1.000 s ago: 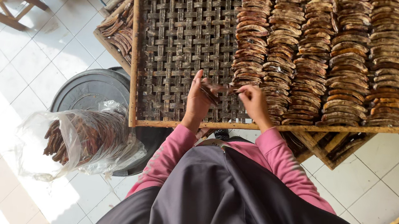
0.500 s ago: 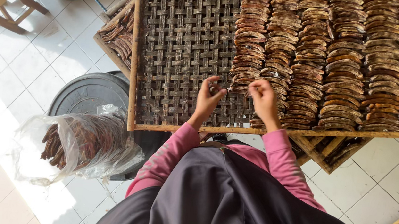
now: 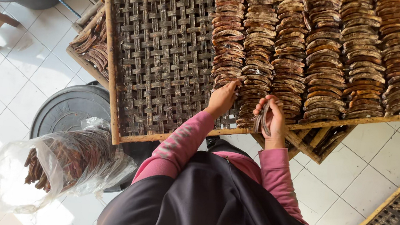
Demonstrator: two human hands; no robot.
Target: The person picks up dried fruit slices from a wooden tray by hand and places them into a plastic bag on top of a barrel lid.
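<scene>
Our left hand presses fingertips on a brown strip row on the woven tray. At three o'clock, our right hand curls around loose strips.

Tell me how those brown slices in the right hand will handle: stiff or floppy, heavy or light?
The brown slices in the right hand look thin and curved, probably leathery, bending a little rather than snapping. Several sit in loosely curled fingers, so likely light. The rows on the woven tray overlap, so a nudge could shift neighbours.

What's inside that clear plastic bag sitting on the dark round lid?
The clear plastic bag holds a heap of brown dried strips, like those in rows on the woven tray. The crumpled plastic hides the deeper ones, and the bag covers part of the lid.
</scene>
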